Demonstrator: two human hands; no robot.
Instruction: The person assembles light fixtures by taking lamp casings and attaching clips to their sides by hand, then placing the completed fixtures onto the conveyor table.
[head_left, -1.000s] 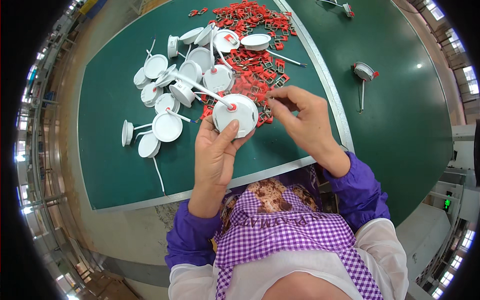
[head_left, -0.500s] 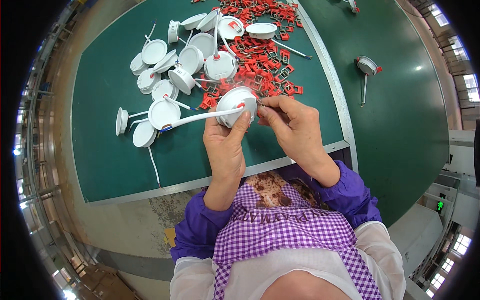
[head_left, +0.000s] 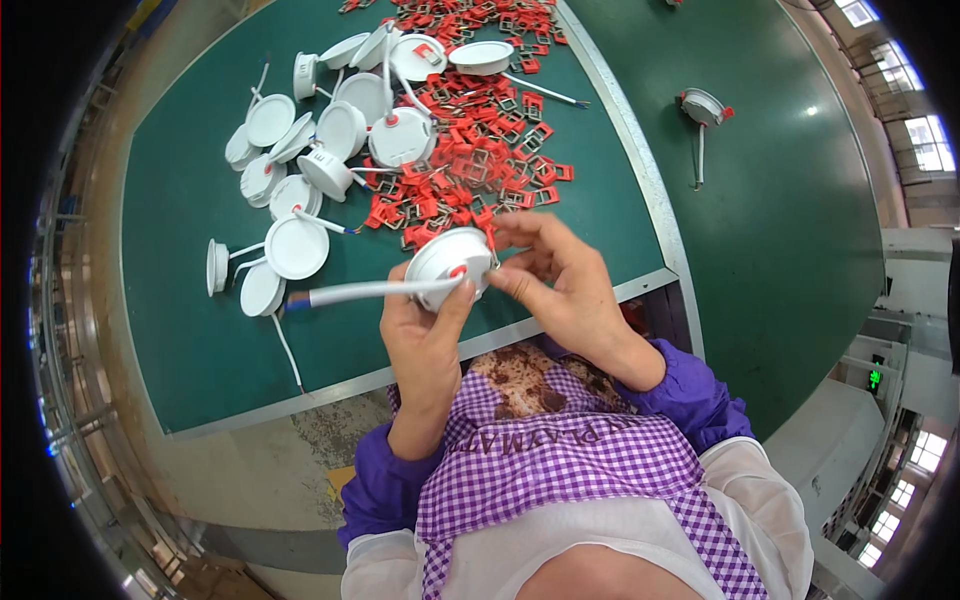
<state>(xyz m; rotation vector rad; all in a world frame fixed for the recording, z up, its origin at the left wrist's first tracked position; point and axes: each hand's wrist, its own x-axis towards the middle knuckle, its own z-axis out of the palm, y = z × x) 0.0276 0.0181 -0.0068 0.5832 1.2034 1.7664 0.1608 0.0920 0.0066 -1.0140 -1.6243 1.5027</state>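
Note:
My left hand [head_left: 420,350] is closed round a white round downlight [head_left: 436,258], thumb on its back beside the cable outlet. From the downlight a white cable [head_left: 370,291] sticks out to the left, its bare wire ends blurred. At the housing's right edge, my right hand [head_left: 575,300] pinches a red spring clip [head_left: 491,240] with a thin metal part between thumb and fingers. The clip touches the housing; how far it is seated I cannot tell. Just beyond both hands lies a heap of similar red clips [head_left: 480,165].
Several more white downlights [head_left: 297,247] with cables lie on the green table [head_left: 200,350] at the left. A metal edge strip [head_left: 625,130] divides it from a green surface [head_left: 780,220] on the right, where a downlight with red clips [head_left: 704,107] lies.
The table and its things have shifted left in the view. Both hands and the downlight sit lower and further left in the picture; the right fingers have spread slightly around the clip.

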